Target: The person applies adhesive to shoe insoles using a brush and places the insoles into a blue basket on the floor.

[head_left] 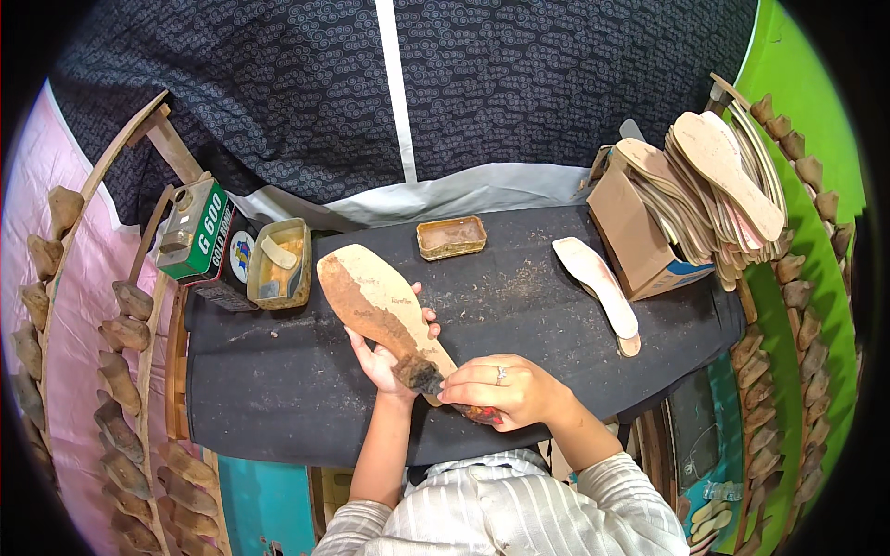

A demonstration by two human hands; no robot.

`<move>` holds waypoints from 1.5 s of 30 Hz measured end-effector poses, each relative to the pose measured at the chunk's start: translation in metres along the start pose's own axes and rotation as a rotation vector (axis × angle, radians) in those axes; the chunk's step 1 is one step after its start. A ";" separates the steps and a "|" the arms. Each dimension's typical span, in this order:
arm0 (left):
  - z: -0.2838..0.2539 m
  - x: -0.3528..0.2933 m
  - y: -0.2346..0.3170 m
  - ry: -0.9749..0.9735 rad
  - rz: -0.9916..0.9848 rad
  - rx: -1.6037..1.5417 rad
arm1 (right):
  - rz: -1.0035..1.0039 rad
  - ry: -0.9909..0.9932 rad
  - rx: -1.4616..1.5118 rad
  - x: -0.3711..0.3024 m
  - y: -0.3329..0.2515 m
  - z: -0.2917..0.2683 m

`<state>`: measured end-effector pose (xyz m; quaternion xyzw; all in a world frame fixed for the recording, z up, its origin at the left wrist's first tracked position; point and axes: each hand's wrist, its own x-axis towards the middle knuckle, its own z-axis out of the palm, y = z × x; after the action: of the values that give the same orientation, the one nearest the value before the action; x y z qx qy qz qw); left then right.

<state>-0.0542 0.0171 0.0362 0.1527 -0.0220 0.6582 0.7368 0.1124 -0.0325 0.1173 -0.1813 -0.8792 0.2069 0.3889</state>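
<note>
Two hands engaged: left hand (373,361) clamped on one tan, brown-smeared insole (382,306) above the table (528,324), nearer its left edge; right hand (514,387) closed round a brush (422,374), bristles at the insole's narrow part. Likely light, stiff, tacky where smeared; grip bare edges. Far edge: shallow tray (451,238).

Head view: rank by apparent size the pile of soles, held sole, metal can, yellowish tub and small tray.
Largest to smallest:
1. Pile of soles
2. Held sole and metal can: too close to rank; the held sole seems nearer the camera
3. Yellowish tub
4. Small tray
</note>
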 end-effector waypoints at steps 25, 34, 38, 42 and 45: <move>0.008 0.004 0.004 0.057 0.067 0.111 | 0.022 -0.009 -0.052 -0.003 -0.009 -0.002; -0.011 0.003 0.011 0.191 -0.129 0.330 | 0.142 0.047 0.083 -0.019 -0.008 -0.009; -0.027 -0.003 0.013 0.216 -0.233 0.283 | 0.194 0.415 0.113 -0.028 -0.002 -0.014; -0.025 -0.009 0.008 0.215 -0.279 0.294 | 0.285 0.768 0.361 -0.029 0.010 -0.003; -0.026 -0.010 0.005 0.178 -0.261 0.283 | 0.374 0.853 0.436 -0.030 0.024 0.003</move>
<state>-0.0644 0.0145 0.0096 0.1977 0.1559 0.5645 0.7861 0.1329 -0.0272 0.0854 -0.3187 -0.5311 0.3590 0.6981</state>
